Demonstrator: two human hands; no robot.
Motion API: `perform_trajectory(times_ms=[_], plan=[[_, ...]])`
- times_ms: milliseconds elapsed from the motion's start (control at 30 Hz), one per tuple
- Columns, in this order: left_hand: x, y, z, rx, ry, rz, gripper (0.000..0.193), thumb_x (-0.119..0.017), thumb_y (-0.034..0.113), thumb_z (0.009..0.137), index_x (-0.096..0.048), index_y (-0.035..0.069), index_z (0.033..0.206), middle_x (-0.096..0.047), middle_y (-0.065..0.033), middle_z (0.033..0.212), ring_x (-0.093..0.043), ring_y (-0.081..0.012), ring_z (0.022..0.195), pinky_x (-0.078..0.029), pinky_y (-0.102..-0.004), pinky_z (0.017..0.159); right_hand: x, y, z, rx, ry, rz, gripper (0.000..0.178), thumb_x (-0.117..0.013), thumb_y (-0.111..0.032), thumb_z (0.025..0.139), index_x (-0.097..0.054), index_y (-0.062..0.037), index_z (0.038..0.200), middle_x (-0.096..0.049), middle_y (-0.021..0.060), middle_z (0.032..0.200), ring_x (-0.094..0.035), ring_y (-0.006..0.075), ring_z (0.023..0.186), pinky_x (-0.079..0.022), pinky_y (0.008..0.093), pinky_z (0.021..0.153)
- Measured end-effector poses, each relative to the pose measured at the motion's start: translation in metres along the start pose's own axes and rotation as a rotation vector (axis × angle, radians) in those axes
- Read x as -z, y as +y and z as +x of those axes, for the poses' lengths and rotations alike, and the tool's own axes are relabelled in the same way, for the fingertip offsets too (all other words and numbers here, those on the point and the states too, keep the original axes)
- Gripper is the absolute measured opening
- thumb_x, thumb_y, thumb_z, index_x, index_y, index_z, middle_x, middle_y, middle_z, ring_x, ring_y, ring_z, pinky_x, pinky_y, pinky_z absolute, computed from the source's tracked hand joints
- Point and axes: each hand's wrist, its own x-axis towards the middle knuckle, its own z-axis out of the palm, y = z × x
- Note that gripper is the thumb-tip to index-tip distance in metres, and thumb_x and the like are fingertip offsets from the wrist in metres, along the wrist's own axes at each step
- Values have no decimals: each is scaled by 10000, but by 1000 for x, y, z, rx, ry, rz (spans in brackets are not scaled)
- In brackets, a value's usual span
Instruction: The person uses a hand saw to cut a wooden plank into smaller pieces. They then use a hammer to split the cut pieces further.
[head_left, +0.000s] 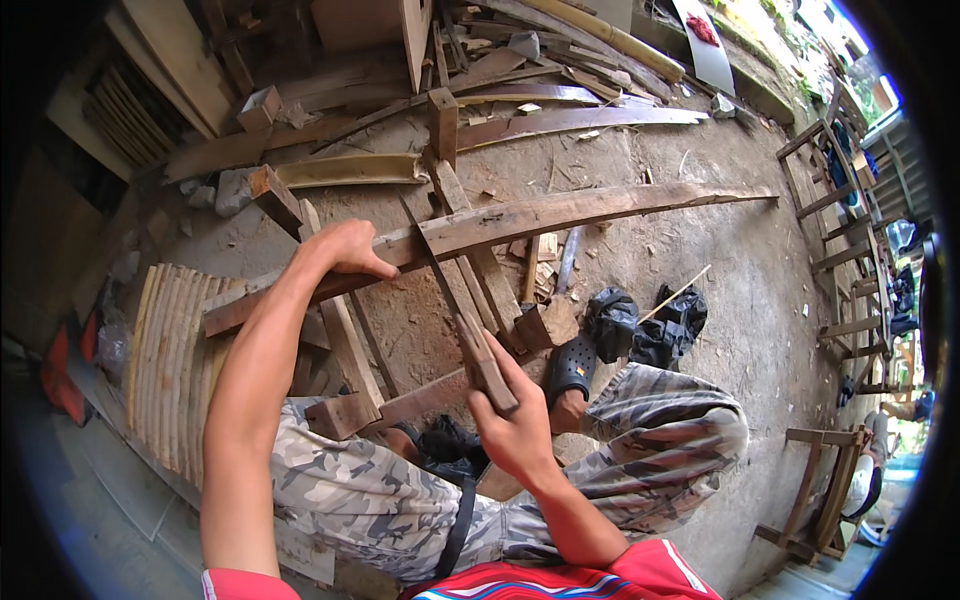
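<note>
Notably, both hands are engaged with one long wooden beam, which runs across the view from nine o'clock to two o'clock. Clock positions are read from the centre of the view.

Left hand: at ten o'clock, laid over the beam and gripping it from above, thumb extended along the near side. Its other fingers are largely hidden.

Right hand: between five and six o'clock, closed around the wooden handle of a handsaw. The blade points toward eleven o'clock and crosses the beam just to the right of the left hand. Whether the teeth have entered the wood cannot be told.

Support: the beam lies across a rough wooden frame on a bare floor scattered with chips. The person is seated low, camouflage trousers at six o'clock, one dark sandal visible at four o'clock.

Surroundings: stacked pale slats between eight and nine o'clock; black plastic bags near three o'clock; a heap of scrap wood toward twelve o'clock; a ladder-like wooden rack near the rim at three o'clock; a small wooden stand at four o'clock.
</note>
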Motion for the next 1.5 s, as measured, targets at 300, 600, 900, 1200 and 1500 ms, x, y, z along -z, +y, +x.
perform_trajectory(times_ms=[300,600,900,1200,1500], plan=[[9,8,-10,-14,56,-13,719,-834,576,585,-753,-63,904,-727,-284,922,-717,-402,888,-560,-461,826,3,-21,-7,88,6,-57,639,-660,-116,982,-386,-54,1556,-664,278,1279,-665,303,1196,-515,318,917],[1,4,-4,-82,67,-41,700,-833,559,585,-756,-61,901,-725,-285,895,-716,-408,858,-567,-457,808,11,6,-29,65,13,-74,664,-684,-62,942,-420,-86,1551,-710,232,1210,-735,292,1059,-555,325,836],[-13,25,-30,-44,371,-14,793,-803,527,590,-705,-15,1160,-730,-272,1030,-701,-415,993,-545,-486,903,5,59,-39,45,12,-9,683,-679,-14,872,-464,-57,1519,-755,192,1020,-771,258,837,-578,320,749],[-44,51,-30,144,469,150,865,-868,481,661,-548,-2,1304,-662,-175,1152,-635,-360,1134,-501,-481,960,21,0,-20,-31,-55,64,699,-681,-65,929,-381,-75,1561,-727,234,1121,-755,357,926,-568,353,802],[-34,48,-31,110,467,158,794,-855,372,642,-538,-9,1263,-680,-183,1149,-658,-398,1084,-531,-512,894,37,-25,-69,-49,-117,1,690,-714,-71,928,-399,-22,1540,-692,222,1260,-747,280,1024,-558,323,847]])
